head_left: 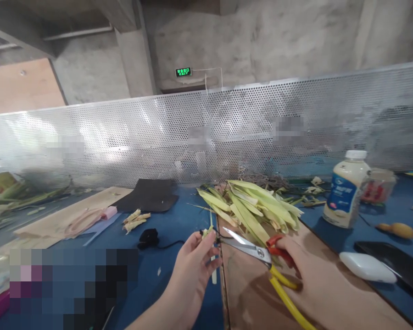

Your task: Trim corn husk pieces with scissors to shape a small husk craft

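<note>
My left hand point(197, 261) is closed in a pinch on a small pale-green strip of corn husk point(211, 222), whose thin end points up; dark thread seems to run beside the fingertips. My right hand point(304, 268) grips a pair of scissors point(253, 250) with red and yellow handles. The blades look slightly parted, and their tips lie just right of the left fingertips. Behind both hands rests a pile of pale-green corn husks point(251, 206). A black spool-like bundle of thread point(148, 238) sits left of my left hand, with a dark strand leading toward it.
To the right stand a milk bottle point(346, 190) and a clear box point(378, 185); a white case point(367, 267), a black phone point(399, 270) and a small gourd point(395, 230) lie nearby. Small husk pieces point(136, 221) and a dark sheet point(147, 195) are at left. A perforated metal screen point(151, 137) closes the back.
</note>
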### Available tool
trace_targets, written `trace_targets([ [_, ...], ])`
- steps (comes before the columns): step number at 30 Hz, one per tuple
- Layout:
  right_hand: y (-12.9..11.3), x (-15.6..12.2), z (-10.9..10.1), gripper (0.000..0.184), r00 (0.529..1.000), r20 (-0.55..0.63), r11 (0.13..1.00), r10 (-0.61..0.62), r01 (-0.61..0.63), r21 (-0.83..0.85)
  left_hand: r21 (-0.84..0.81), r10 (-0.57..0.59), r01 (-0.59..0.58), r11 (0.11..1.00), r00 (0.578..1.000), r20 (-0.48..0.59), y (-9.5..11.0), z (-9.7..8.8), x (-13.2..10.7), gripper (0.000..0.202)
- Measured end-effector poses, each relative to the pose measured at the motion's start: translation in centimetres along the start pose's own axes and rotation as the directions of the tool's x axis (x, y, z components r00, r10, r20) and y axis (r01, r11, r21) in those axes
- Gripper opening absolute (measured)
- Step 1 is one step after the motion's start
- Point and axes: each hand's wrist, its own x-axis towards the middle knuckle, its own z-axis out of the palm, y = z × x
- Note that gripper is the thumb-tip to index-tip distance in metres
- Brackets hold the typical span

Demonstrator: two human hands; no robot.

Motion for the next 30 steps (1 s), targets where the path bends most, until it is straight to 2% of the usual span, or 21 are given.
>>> trace_targets([
  [3, 0.1, -0.1, 0.2, 0.030, 1.000, 0.003, 1.000, -0.010, 0.010, -0.006, -0.001, -0.010, 0.010, 1.000, 1.000, -0.002, 0.0, -0.1, 0.1, 0.024],
  [8, 0.8, 0.0, 0.7, 0.027, 0.995, -0.060, 0.997, -0.074, 0.074, -0.014, 0.017, 0.016, -0.016, 1.000, 1.000, 0.018, -0.2, -0.5, 0.2, 0.024],
  [14, 0.9, 0.2, 1.0, 0.021, 0.991, -0.115, 0.997, -0.073, 0.075, 0.007, 0.043, 0.035, -0.036, 0.998, 0.999, 0.021, 0.0, -0.6, -0.2, 0.025],
  [24, 0.8, 0.2, 1.1, 0.024, 0.999, -0.027, 0.999, -0.034, 0.035, 0.033, 0.083, 0.048, -0.051, 0.995, 0.998, 0.040, -0.2, -0.5, 0.0, 0.027],
  [30, 0.9, 0.0, 1.0, 0.023, 0.999, -0.023, 0.999, -0.041, 0.042, 0.017, 0.110, 0.105, -0.113, 0.988, 0.992, 0.071, -0.2, -0.6, 0.0, 0.026],
])
